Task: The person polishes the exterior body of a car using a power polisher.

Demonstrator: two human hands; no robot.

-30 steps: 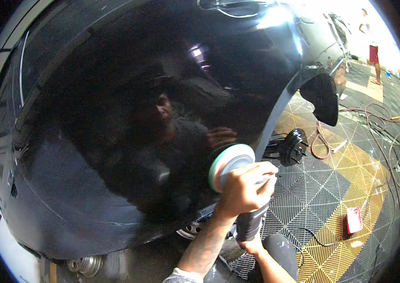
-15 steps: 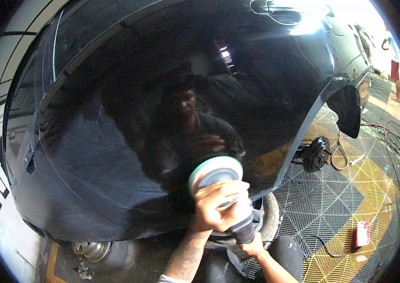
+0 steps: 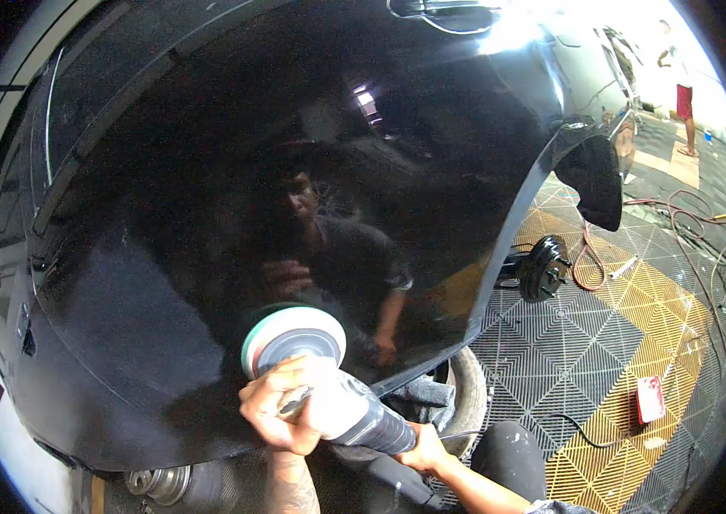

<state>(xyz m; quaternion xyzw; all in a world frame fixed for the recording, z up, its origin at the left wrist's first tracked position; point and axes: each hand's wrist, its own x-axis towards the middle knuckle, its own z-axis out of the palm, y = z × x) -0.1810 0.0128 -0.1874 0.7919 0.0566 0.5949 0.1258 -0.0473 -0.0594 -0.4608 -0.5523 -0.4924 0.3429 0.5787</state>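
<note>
Polisher (image 3: pixel 384 428): disc (image 3: pixel 299 318) against the dark car panel (image 3: pixel 431 214); we judge it heavy, rigid-bodied, soft-faced.
Best hold: front end plus rear grip, we think.
Left hand (image 3: pixel 282 407): clasped on the front end.
Right hand (image 3: pixel 423 449): wrapped round the rear grip.
Tyre (image 3: pixel 469 385): below the panel's edge.

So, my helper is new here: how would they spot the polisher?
Find the big glossy black car panel. Near its lower edge, the left hand and right hand hold the polisher. Unlike the tyre to its right, it ends in a pale, green-edged pad.
</note>
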